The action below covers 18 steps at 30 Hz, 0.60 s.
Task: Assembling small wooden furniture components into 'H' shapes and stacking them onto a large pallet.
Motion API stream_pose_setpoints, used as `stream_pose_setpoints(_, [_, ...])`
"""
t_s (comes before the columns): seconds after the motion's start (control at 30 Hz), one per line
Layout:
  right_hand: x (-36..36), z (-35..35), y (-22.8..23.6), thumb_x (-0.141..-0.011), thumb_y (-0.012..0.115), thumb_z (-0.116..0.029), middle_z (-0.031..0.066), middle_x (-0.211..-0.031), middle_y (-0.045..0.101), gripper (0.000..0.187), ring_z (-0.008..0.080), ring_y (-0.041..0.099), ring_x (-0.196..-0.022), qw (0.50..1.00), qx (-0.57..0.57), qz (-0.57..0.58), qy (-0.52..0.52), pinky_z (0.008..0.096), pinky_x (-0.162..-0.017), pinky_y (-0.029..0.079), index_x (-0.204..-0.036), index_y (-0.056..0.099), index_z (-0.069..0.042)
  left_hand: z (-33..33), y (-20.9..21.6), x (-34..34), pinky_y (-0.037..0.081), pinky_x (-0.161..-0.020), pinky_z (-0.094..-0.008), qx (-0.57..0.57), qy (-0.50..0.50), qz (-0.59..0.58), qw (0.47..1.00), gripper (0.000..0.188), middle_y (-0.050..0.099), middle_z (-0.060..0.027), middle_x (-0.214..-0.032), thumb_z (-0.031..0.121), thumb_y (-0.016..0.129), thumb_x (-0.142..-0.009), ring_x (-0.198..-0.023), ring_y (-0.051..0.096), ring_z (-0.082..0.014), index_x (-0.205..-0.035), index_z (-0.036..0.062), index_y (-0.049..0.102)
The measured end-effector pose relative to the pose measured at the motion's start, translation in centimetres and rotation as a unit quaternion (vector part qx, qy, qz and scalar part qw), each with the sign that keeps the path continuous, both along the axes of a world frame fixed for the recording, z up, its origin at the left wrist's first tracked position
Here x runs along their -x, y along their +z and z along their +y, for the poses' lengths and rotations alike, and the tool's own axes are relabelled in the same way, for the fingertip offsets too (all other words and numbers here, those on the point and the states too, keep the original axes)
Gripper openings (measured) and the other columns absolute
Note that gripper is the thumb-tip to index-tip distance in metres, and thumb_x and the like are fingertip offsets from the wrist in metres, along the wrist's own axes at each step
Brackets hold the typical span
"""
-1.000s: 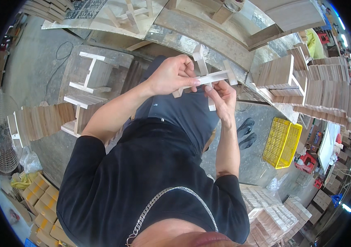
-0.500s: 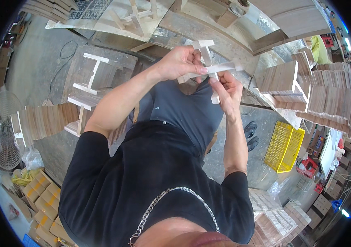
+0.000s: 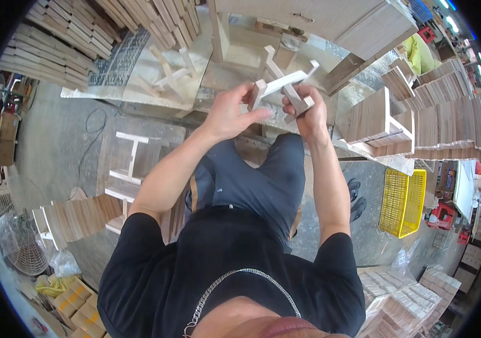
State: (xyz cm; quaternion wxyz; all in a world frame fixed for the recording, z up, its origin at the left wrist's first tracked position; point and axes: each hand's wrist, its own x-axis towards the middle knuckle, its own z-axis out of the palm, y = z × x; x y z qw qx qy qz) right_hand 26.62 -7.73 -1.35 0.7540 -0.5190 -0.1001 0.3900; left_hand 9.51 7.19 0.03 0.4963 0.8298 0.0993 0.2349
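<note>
In front of my knees I hold a pale wooden frame [image 3: 274, 84], made of two crossed bars with short upright blocks at their ends. My right hand [image 3: 312, 115] is closed round the near end of one bar, next to an end block. On the other side, my left hand [image 3: 230, 114] has its fingers against an end block, with the thumb stretched out below it; part of those fingers is hidden. A similar wooden frame [image 3: 173, 76] stands on the worktable [image 3: 102, 97] beyond my left hand.
Stacked wooden boards [image 3: 443, 121] stand at the right, and long wood strips [image 3: 49, 62] lie at the far left. A yellow crate [image 3: 402, 203] and dark sandals [image 3: 355, 200] are on the floor. At left are a wire-guarded fan [image 3: 23, 242] and a row of boards [image 3: 85, 217].
The wooden frame has been turned and tipped, and its end blocks now point upward. My right hand has shifted to a bar's near end; my left thumb has come off the bar. The view has shifted.
</note>
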Motion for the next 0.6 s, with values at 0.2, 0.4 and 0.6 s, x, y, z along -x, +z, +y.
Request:
stream_pose_setpoints(0.2, [-5.0, 4.6, -0.1, -0.103, 0.032, -0.041, 0.0159, -0.079, 0.068, 0.054, 0.0227, 0.060, -0.064, 0.998, 0.016, -0.027, -0.055, 0.0363, -0.060, 0.048, -0.096, 0.062, 0.003, 3.6, -0.8, -6.8, 0.053, -0.066, -0.0418, -0.122, 0.091, 0.016, 0.988, 0.027, 0.070, -0.0200, -0.077, 0.021, 0.071, -0.095, -0.070, 0.070, -0.0344, -0.106, -0.0035, 0.069])
stream_pose_setpoints(0.4, [-8.8, 7.6, -1.1, -0.105, 0.033, -0.044, 0.0117, -0.079, 0.064, 0.056, 0.0235, 0.059, -0.071, 0.975, 0.052, -0.080, -0.203, 0.0373, -0.068, 0.046, -0.103, 0.066, 0.002, 5.5, -1.4, -11.8, 0.051, -0.067, -0.0471, -0.121, 0.098, 0.007, 0.988, 0.029, 0.068, -0.0216, -0.077, 0.025, 0.071, -0.096, -0.072, 0.068, -0.0385, -0.100, -0.0036, 0.067])
stream_pose_setpoints(0.6, [-7.8, 4.4, -2.4, -0.107, 0.038, -0.042, 0.0119, -0.084, 0.067, 0.060, 0.0211, 0.062, -0.080, 0.912, 0.169, -0.255, -0.272, 0.0359, -0.073, 0.049, -0.103, 0.071, 0.007, 6.6, -3.2, -13.5, 0.050, -0.073, -0.0554, -0.160, 0.100, -0.011, 0.982, 0.029, 0.069, -0.0271, -0.085, 0.025, 0.067, -0.098, -0.082, 0.067, -0.0467, -0.099, -0.0032, 0.064])
